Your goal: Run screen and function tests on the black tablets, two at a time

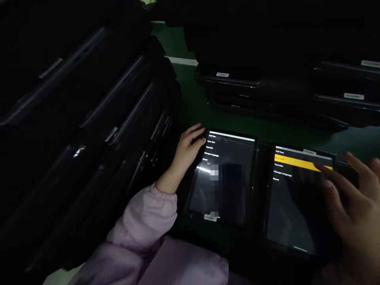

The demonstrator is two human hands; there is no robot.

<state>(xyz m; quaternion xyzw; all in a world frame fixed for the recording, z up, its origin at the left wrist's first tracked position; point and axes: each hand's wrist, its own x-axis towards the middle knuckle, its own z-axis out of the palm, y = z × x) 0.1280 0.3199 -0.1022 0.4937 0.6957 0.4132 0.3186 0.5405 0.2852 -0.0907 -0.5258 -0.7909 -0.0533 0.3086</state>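
Two tablets lie side by side in front of me with lit dark menu screens. My left hand (190, 152) rests at the upper left edge of the left tablet (225, 148), fingers stretched out and holding nothing. That tablet lists white menu lines such as "Full Test" and "Change Language", and a small white label sits at its lower edge. Over the right tablet (291, 213) my right hand (353, 194) is spread, its index fingertip at a menu row lit yellow. The hand covers part of that screen's right side and throws a shadow on it.
Dark trays holding tablets (127, 83) are stacked steeply along the left. More stacked trays with tablets (228, 81) stand at the back, some bearing white labels (354, 96). Green floor (175, 39) with a white line shows between the stacks.
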